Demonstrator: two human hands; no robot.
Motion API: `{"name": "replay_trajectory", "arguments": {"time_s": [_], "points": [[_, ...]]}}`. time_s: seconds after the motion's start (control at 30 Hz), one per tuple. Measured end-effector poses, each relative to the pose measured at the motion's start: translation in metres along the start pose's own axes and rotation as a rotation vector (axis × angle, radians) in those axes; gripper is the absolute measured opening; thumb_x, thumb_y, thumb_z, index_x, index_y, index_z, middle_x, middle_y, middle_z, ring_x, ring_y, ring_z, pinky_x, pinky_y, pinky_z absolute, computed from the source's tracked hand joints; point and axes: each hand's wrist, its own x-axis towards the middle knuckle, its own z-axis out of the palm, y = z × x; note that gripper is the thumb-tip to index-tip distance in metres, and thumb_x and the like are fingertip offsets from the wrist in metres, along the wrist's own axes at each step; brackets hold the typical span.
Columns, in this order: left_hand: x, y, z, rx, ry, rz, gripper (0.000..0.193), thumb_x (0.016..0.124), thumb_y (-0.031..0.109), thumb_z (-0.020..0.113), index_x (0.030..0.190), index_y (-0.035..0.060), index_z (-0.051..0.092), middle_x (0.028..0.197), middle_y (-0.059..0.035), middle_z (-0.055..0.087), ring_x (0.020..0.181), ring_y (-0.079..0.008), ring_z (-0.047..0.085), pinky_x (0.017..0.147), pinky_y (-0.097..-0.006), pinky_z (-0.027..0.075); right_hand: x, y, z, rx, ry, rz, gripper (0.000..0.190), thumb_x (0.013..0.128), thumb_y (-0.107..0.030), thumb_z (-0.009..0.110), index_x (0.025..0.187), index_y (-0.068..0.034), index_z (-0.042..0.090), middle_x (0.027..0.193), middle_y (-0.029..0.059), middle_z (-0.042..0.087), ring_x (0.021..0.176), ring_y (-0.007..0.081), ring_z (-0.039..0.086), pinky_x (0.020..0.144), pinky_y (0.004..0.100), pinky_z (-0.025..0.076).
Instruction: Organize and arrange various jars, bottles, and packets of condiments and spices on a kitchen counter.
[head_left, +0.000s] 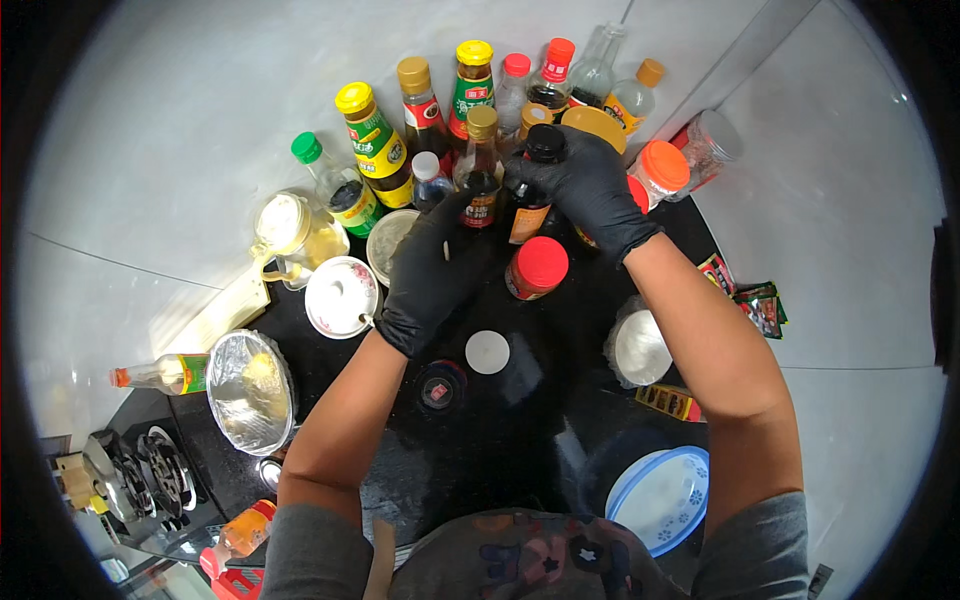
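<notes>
My right hand (589, 184), in a black glove, grips a dark sauce bottle (529, 222) with a black cap and an orange label, round its upper part. Beside it stands a gold-capped sauce bottle (480, 176) with dark liquid inside. My left hand (435, 274), also gloved in black, has its fingertips against the lower part of that bottle; whether they grip it is hidden. A pale spot shows on the left glove. Just in front of the bottles is a red-lidded jar (538, 264). A small bottle with a white cap (426, 166) is behind my left fingers.
Several sauce bottles (375, 146) line the wall. At left are an oil jug (289, 232), a lidded white pot (341, 296) and a plastic-covered bowl (251, 394). A white disc (487, 352) lies mid-counter. To the right are a wrapped bowl (641, 349) and a blue-rimmed bowl (660, 499).
</notes>
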Motion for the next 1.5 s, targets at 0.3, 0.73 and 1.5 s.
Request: {"name": "replay_trajectory", "arguments": {"time_s": [0.3, 0.73, 1.5], "points": [[-0.025, 0.009, -0.015, 0.107, -0.165, -0.146, 0.052, 0.082, 0.016, 0.069, 0.131, 0.0059, 0.057, 0.121, -0.0155, 0.065, 0.114, -0.0275, 0.063, 0.097, -0.0374, 0.048, 0.014, 0.018, 0.016, 0.142, 0.087, 0.044, 0.034, 0.082, -0.027, 0.077, 0.101, 0.0, 0.071, 0.088, 0.0064, 0.069, 0.082, 0.0132, 0.064, 0.078, 0.0295, 0.051], [-0.056, 0.02, -0.026, -0.026, -0.294, -0.2, 0.031, 0.086, 0.013, 0.067, 0.115, 0.0044, 0.068, 0.119, -0.0146, 0.066, 0.107, -0.0265, 0.065, 0.092, -0.0353, 0.05, 0.01, 0.012, 0.01, -0.08, 0.109, -0.054, 0.055, 0.069, -0.051, 0.079, 0.095, -0.004, 0.068, 0.088, 0.0154, 0.071, 0.089, 0.0317, 0.069, 0.079, 0.0393, 0.053], [-0.179, -0.008, -0.04, -0.549, -0.038, -0.286, 0.095, 0.077, 0.006, 0.079, 0.154, 0.0059, 0.023, 0.155, -0.017, 0.032, 0.142, -0.027, 0.034, 0.116, -0.0403, 0.031, -0.058, 0.02, -0.026, -0.133, -0.368, 0.038, 0.077, 0.067, -0.04, 0.085, 0.127, 0.0, 0.057, 0.118, 0.0197, 0.065, 0.107, 0.0291, 0.065, 0.094, 0.0392, 0.05]]}}
